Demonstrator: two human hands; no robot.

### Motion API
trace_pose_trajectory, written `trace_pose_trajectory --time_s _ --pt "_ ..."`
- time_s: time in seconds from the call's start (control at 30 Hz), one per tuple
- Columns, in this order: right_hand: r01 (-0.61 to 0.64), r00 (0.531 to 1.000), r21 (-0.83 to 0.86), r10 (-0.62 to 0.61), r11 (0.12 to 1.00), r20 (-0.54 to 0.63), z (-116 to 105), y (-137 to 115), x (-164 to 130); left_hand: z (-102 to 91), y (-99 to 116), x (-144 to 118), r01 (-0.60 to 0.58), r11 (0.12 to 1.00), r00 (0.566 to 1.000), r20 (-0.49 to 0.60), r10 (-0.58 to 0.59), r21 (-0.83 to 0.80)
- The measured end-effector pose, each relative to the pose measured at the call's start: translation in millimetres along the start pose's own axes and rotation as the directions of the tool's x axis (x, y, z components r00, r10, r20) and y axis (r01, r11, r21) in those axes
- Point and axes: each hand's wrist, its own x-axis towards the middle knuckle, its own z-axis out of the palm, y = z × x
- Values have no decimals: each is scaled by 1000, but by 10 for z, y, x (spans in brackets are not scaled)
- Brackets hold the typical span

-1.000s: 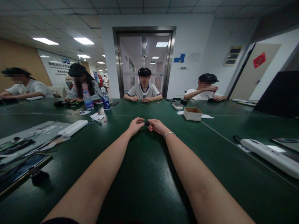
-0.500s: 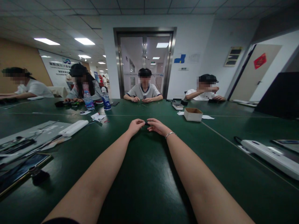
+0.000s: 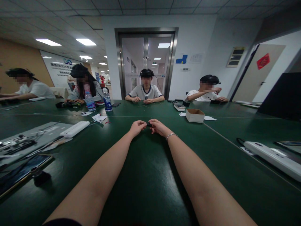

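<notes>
Still pinching a small black object (image 3: 149,125) between left hand (image 3: 137,127) and right hand (image 3: 159,127), both grips pressed on it at twelve o'clock above the dark green bench (image 3: 145,175); barely shifting since a second ago; handling evidently continuing.

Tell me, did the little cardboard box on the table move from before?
No. The cardboard box sits at the same spot beside the white paper on the green table; the tiny shift in the picture comes from the head camera, since the door frame shifts too.
</notes>
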Motion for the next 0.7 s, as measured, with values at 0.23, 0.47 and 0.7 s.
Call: trace_pose_trajectory --time_s 0.23,0.47,0.7 --pt "-48 998 66 45 997 47 -10 -22 -22 7 -17 11 17 1000 1000 -4 -17 -24" --pt "-45 999 69 43 997 27 5 -45 -46 9 -13 10 32 999 999 -9 -32 -25" --pt "-42 999 26 42 999 0 17 -48 -24 12 28 -10 63 998 998 0 -63 -20"
